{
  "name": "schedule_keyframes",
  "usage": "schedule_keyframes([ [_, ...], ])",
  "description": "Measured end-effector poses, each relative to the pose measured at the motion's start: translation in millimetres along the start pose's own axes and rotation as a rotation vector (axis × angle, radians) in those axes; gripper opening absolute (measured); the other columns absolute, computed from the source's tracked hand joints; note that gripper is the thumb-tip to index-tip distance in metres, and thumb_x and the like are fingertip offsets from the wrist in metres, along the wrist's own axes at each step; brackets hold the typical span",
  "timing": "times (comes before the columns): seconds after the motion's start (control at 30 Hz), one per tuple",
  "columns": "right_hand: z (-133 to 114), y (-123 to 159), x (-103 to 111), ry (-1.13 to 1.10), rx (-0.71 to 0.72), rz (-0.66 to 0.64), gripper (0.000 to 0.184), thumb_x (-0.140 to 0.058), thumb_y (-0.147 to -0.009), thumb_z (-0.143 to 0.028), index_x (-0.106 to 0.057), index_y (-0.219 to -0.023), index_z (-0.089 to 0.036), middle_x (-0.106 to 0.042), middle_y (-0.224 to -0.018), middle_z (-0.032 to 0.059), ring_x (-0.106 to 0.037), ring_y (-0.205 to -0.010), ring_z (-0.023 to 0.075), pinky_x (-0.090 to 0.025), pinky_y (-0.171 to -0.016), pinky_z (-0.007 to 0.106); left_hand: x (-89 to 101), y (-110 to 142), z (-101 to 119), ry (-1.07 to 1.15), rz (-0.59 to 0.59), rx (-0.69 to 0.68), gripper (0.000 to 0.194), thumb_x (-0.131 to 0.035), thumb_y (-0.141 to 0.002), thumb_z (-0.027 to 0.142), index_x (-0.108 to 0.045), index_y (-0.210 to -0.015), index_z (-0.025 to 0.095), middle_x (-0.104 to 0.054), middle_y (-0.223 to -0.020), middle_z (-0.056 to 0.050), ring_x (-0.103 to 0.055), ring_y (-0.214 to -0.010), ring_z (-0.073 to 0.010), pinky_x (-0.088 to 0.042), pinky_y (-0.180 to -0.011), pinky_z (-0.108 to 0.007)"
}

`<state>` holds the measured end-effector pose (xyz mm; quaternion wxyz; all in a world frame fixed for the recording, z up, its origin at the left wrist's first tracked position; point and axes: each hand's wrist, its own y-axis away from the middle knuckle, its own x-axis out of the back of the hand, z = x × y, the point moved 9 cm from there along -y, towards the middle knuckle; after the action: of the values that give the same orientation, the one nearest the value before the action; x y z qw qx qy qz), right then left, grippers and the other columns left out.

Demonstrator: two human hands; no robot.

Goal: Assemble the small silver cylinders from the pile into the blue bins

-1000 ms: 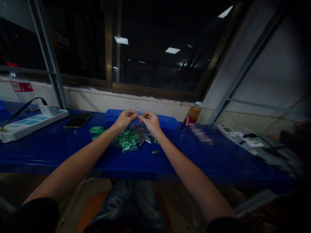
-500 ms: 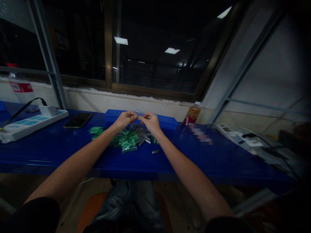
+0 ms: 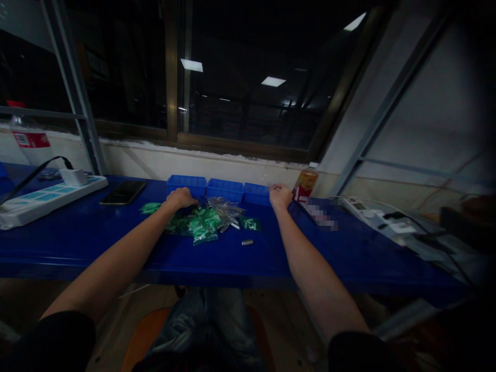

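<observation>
At the left edge of a heap of small green plastic packets point(image 3: 205, 225) is my left hand point(image 3: 181, 198), its fingers bent together and pointing right. Whatever is in them is too small to make out. My right hand point(image 3: 281, 196) is closed by the right end of the right blue bin point(image 3: 256, 193); what it may hold cannot be made out. Clear plastic bags point(image 3: 225, 206) lie behind the green packets. Small silvery cylinders point(image 3: 235, 224) lie at the heap's right side, and a single metal cylinder point(image 3: 247, 242) is apart in front.
Two more blue bins point(image 3: 225, 190) point(image 3: 186, 182) stand along the wall. A phone point(image 3: 123, 192) and a white power strip point(image 3: 54, 200) lie left. An orange drink bottle point(image 3: 306, 185) is beyond my right hand; another power strip point(image 3: 360, 209) lies right. A red-capped bottle point(image 3: 31, 139) stands far left.
My hands were together above the heap, fingertips pinched. They have parted: the left moved left and down to the heap, the right moved right past the bins.
</observation>
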<state>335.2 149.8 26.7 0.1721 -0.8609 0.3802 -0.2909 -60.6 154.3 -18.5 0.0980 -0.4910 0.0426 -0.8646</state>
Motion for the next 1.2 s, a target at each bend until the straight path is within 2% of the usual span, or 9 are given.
schedule_keyframes([
  [0.13, -6, 2, -6, 0.031, 0.036, -0.018, 0.025, -0.059, -0.066, -0.024, -0.063, -0.089, -0.015, -0.064, -0.076, 0.0083, -0.054, -0.081, 0.0216, -0.033, -0.073, 0.034, 0.8, -4, 11, 0.252, 0.017, -0.082, 0.022, -0.074, -0.045, 0.022, -0.052, -0.042, 0.021, -0.050, -0.043, 0.000, -0.056, -0.060, -0.0198, -0.037, -0.058, -0.026],
  [0.27, -34, 14, -16, -0.012, 0.121, -0.056, 0.025, -0.057, -0.068, -0.028, -0.063, -0.089, -0.016, -0.064, -0.074, 0.0054, -0.056, -0.071, 0.0176, -0.038, -0.067, 0.028, 11.1, 2, 32, 0.442, 0.094, -0.212, 0.015, -0.069, -0.055, 0.020, -0.055, -0.056, 0.019, -0.055, -0.054, 0.001, -0.052, -0.054, -0.0139, -0.036, -0.055, -0.024],
  [0.37, -77, 45, -33, -0.174, 0.312, -0.213, 0.024, -0.052, -0.072, -0.032, -0.063, -0.086, -0.016, -0.061, -0.063, 0.0014, -0.054, -0.058, 0.0146, -0.039, -0.060, 0.026, 20.4, 14, 50, 0.689, 0.105, -0.291, 0.016, -0.066, -0.063, 0.023, -0.052, -0.067, 0.017, -0.055, -0.060, 0.002, -0.050, -0.051, -0.0111, -0.037, -0.054, -0.024],
  [0.47, -113, 90, -54, -0.242, 0.453, -0.416, 0.025, -0.051, -0.074, -0.038, -0.064, -0.081, -0.017, -0.058, -0.056, -0.0016, -0.051, -0.051, 0.0124, -0.039, -0.057, 0.025, 26.3, 24, 60, 0.842, 0.080, -0.281, 0.017, -0.064, -0.067, 0.023, -0.049, -0.071, 0.017, -0.054, -0.058, 0.002, -0.049, -0.048, -0.0102, -0.037, -0.050, -0.023],
  [0.57, -131, 123, -68, -0.295, 0.490, -0.551, 0.028, -0.052, -0.074, -0.041, -0.065, -0.081, -0.018, -0.058, -0.056, -0.0019, -0.052, -0.053, 0.0123, -0.038, -0.056, 0.024, 26.5, 30, 64, 1.009, 0.027, -0.237, 0.022, -0.066, -0.066, 0.023, -0.046, -0.073, 0.017, -0.053, -0.059, 0.003, -0.051, -0.049, -0.0094, -0.039, -0.052, -0.022],
  [0.67, -134, 136, -75, -0.372, 0.462, -0.629, 0.028, -0.054, -0.073, -0.043, -0.064, -0.082, -0.018, -0.058, -0.057, -0.0022, -0.052, -0.054, 0.0121, -0.037, -0.054, 0.024, 22.1, 35, 73, 1.145, -0.061, -0.270, 0.024, -0.067, -0.065, 0.020, -0.045, -0.074, 0.016, -0.054, -0.061, 0.004, -0.054, -0.053, -0.0087, -0.043, -0.058, -0.023],
  [0.93, -135, 124, -64, -0.477, 0.461, -0.575, 0.018, -0.052, -0.071, -0.032, -0.060, -0.075, -0.017, -0.055, -0.058, -0.0030, -0.049, -0.055, 0.0107, -0.037, -0.055, 0.023, 6.5, 44, 89, 1.116, -0.154, -0.350, 0.019, -0.062, -0.062, 0.011, -0.048, -0.073, 0.015, -0.054, -0.064, 0.004, -0.055, -0.057, -0.0086, -0.043, -0.058, -0.021],
  [1.07, -140, 125, -54, -0.428, 0.511, -0.500, 0.014, -0.052, -0.072, -0.030, -0.059, -0.073, -0.019, -0.056, -0.059, -0.0023, -0.050, -0.054, 0.0111, -0.038, -0.055, 0.023, -2.8, 38, 72, 0.924, -0.056, -0.162, 0.016, -0.064, -0.068, 0.023, -0.050, -0.069, 0.015, -0.053, -0.057, 0.002, -0.050, -0.051, -0.0097, -0.040, -0.053, -0.022],
  [1.2, -147, 127, -42, -0.378, 0.601, -0.432, 0.012, -0.051, -0.074, -0.027, -0.060, -0.072, -0.020, -0.063, -0.069, 0.0011, -0.058, -0.064, 0.0142, -0.043, -0.066, 0.027, -13.3, 39, 66, 0.985, -0.150, 0.003, 0.038, -0.055, -0.076, 0.050, -0.055, -0.067, 0.014, -0.056, -0.056, -0.003, -0.050, -0.048, -0.0118, -0.039, -0.050, -0.024],
])
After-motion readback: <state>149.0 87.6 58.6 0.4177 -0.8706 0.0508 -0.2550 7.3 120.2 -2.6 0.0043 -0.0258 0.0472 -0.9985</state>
